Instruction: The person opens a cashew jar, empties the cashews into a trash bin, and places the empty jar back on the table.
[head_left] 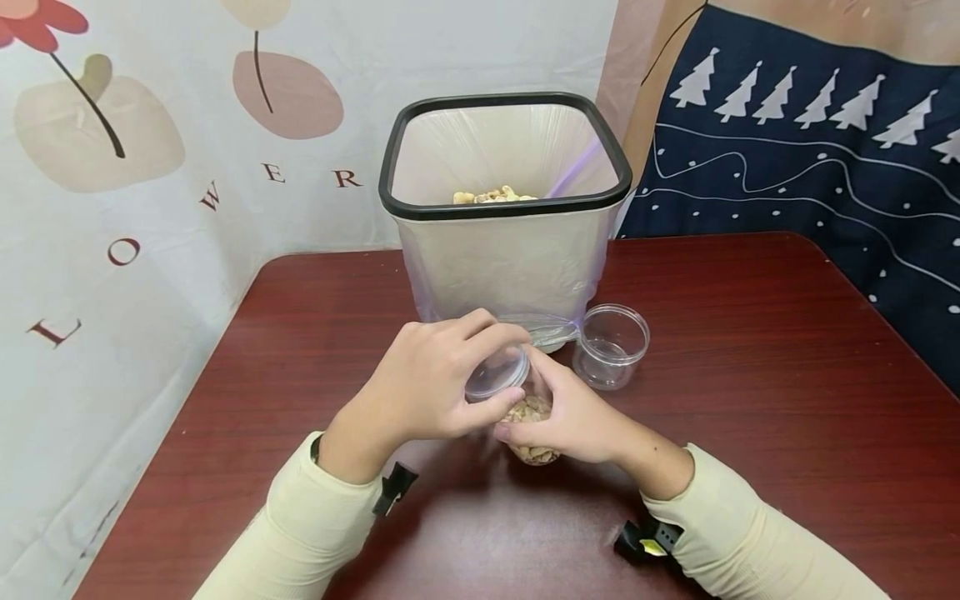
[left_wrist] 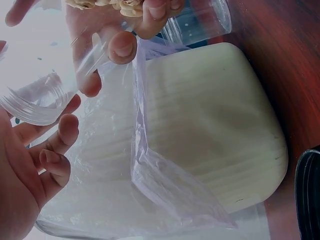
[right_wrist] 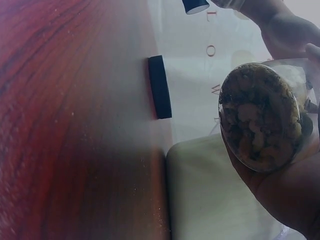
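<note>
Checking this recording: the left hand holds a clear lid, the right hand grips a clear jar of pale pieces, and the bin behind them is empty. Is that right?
Not quite: the bin is not empty. The head view shows pale pieces inside it. The rest stands: the left hand holds the clear lid, the right hand grips the clear jar.

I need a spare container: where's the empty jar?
In the head view, the empty jar sits right of centre on the table, beside the bin, beyond the right hand.
</note>
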